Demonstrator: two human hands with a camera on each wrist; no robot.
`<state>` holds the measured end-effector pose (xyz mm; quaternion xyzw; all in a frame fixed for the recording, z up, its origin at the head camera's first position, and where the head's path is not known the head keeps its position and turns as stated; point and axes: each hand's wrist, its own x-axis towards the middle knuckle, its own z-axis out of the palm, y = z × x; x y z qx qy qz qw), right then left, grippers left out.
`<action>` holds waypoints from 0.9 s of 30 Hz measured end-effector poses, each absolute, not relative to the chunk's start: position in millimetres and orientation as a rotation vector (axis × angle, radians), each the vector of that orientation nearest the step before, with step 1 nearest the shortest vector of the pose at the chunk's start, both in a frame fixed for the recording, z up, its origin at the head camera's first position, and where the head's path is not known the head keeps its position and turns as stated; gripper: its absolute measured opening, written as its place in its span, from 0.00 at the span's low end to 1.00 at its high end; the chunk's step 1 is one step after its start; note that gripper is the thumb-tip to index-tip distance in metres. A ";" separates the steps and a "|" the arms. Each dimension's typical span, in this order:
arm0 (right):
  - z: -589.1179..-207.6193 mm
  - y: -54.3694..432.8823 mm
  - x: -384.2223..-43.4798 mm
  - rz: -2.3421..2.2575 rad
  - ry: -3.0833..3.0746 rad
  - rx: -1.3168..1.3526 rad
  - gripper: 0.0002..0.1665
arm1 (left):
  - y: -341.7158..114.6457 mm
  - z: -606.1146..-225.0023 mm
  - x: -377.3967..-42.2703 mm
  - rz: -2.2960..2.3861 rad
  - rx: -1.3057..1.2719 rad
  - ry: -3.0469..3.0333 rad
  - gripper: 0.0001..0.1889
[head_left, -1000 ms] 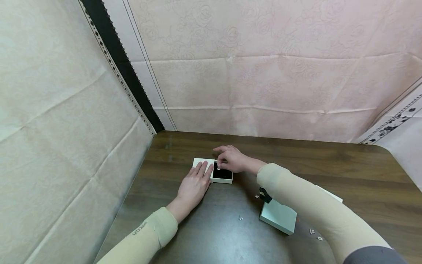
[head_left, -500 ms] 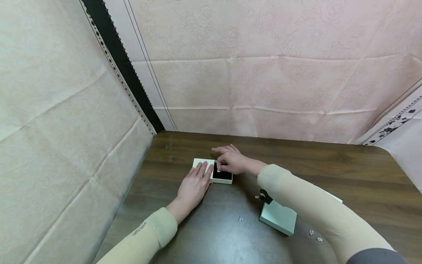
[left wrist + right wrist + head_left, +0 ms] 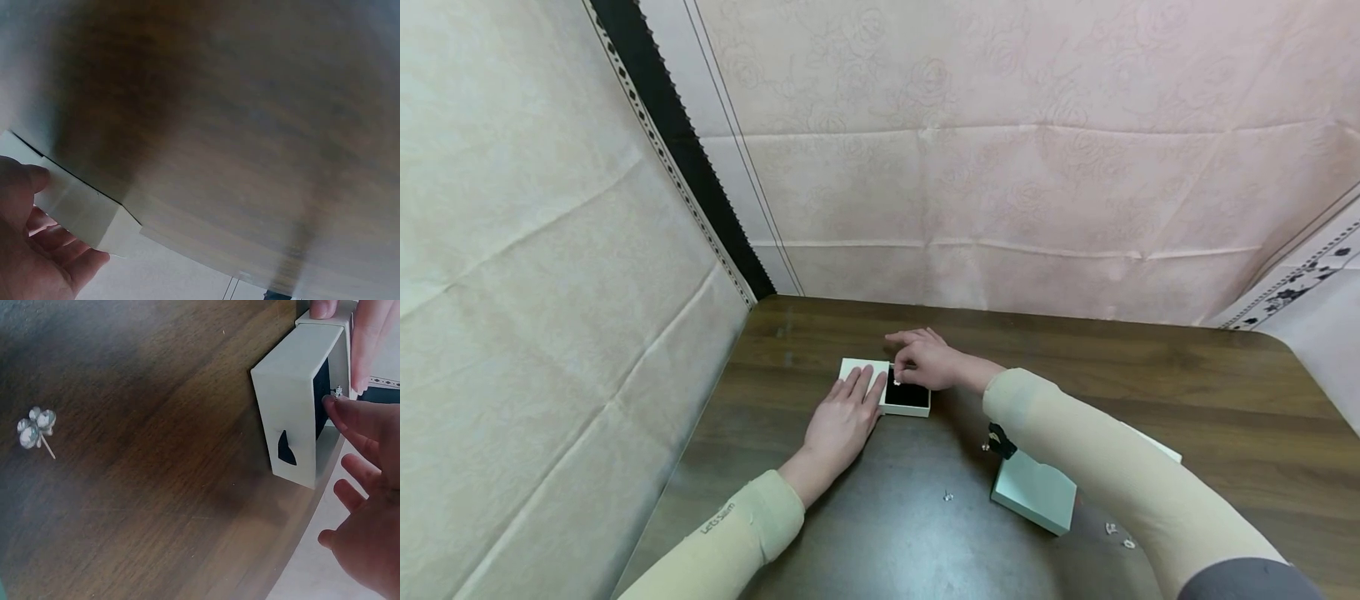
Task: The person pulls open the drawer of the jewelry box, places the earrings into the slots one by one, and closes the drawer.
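A white drawer-style jewelry box lies near the back of the table, its tray pulled out to the right and lined with a black pad. My left hand holds the sleeve part, fingers laid over the top and thumb at the front side, as the left wrist view shows. Over the tray, my right hand pinches a small earring with a clear sparkling stone between thumb and index finger, against the pad. The other right fingers stay raised. Whether the earring's post is in the pad is hidden.
On the wooden table lie a flower-shaped stud earring, a small shiny piece and others at the right. A mint-green box stands below the right forearm. Something flat and white shows behind that sleeve.
Almost nothing differs. My right hand shifts very slightly at the black pad with the earring still pinched. The left hand keeps its place on the box.
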<state>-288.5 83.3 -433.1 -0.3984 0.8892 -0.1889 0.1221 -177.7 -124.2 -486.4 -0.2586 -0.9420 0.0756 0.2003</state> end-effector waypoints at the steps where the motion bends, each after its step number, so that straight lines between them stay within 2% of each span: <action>1: -433.4 83.6 -288.8 -0.557 2.593 -1.157 0.11 | -124.1 -486.1 -177.6 0.212 -0.723 -2.637 0.28; 27: -435.6 83.6 -288.8 -0.578 2.642 -1.159 0.10 | -124.8 -489.4 -178.9 0.192 -0.731 -2.573 0.26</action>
